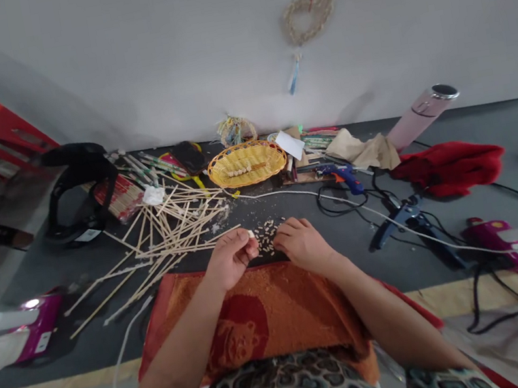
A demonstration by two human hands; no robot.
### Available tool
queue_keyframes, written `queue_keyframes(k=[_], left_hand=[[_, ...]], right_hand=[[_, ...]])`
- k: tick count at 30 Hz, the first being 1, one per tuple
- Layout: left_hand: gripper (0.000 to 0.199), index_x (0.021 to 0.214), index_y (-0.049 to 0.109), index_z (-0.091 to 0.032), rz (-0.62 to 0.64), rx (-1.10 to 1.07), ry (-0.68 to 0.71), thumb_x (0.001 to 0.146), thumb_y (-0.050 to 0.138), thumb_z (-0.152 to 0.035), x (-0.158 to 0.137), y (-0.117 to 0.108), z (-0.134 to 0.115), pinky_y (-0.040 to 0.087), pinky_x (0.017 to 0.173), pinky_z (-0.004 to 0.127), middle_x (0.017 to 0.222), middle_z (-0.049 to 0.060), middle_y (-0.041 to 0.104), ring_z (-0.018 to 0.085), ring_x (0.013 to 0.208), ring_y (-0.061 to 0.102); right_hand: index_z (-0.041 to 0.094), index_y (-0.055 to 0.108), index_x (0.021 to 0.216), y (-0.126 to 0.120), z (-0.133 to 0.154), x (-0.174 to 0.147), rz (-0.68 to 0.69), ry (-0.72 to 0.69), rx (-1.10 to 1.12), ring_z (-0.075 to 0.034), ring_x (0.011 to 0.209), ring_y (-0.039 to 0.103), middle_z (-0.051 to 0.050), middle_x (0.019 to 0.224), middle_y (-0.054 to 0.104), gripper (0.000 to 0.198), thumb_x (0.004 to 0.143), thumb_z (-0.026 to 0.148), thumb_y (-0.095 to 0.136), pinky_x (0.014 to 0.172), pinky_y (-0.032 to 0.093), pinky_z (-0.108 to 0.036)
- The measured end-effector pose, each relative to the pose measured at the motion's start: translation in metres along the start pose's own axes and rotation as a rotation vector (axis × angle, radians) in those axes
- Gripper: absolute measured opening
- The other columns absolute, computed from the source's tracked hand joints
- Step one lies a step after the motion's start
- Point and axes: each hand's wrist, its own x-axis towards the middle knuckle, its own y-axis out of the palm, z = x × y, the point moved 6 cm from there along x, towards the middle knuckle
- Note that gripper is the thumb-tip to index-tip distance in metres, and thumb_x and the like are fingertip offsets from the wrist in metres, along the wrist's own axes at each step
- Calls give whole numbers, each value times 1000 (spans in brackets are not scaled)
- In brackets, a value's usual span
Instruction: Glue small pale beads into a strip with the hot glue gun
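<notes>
My left hand (233, 256) pinches a small white piece (251, 234) between thumb and forefinger; its exact kind is too small to make out. Across from it, my right hand (301, 244) rests at the edge of a scatter of small pale pieces (265, 236), fingers bent down and drawn together. What those fingertips hold, if anything, is hidden. The pieces look like short cut lengths of stick. Left of my hands lies a loose heap of long thin wooden sticks (177, 224). An orange towel (287, 302) spreads under my forearms.
Behind the pieces stands a yellow woven basket (247, 164). To the right lie a blue glue gun (343, 176), dark blue pliers-like tool (405, 222), red cloth (450, 167) and pink flask (425, 115). A white cable (328, 192) crosses the table. Purple devices (38, 330) sit at both sides.
</notes>
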Motion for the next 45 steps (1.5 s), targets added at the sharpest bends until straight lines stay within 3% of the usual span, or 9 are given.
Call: queue_keyframes(k=[6, 10, 32, 45], left_hand=[[20, 73, 66, -11, -9, 114, -84, 72, 76, -28, -2, 0, 10, 44, 59, 23, 66, 5, 65, 9, 56, 53], [21, 74, 66, -11, 3, 117, -116, 71, 78, -28, -4, 3, 13, 45, 59, 22, 66, 6, 66, 10, 57, 56], [23, 75, 65, -11, 21, 145, -159, 71, 79, -30, -3, 2, 21, 44, 57, 21, 67, 5, 67, 10, 55, 58], [26, 73, 65, -11, 0, 152, -169, 67, 82, -29, -3, 3, 21, 43, 55, 19, 66, 4, 67, 9, 55, 58]], right_hand=[[22, 64, 91, -42, 13, -7, -393, -1, 536, -19, 95, 56, -6, 94, 61, 9, 92, 24, 54, 85, 46, -35], [23, 64, 89, -44, 20, -8, -472, -24, 599, -20, 93, 56, -6, 93, 61, 5, 90, 23, 59, 83, 48, -37], [25, 65, 96, -35, 18, -12, -514, -41, 605, -20, 92, 58, -6, 95, 61, 12, 89, 18, 58, 83, 50, -38], [23, 62, 94, -30, 18, -11, -483, -72, 490, -20, 93, 56, -7, 96, 61, 10, 89, 16, 57, 84, 47, -40]])
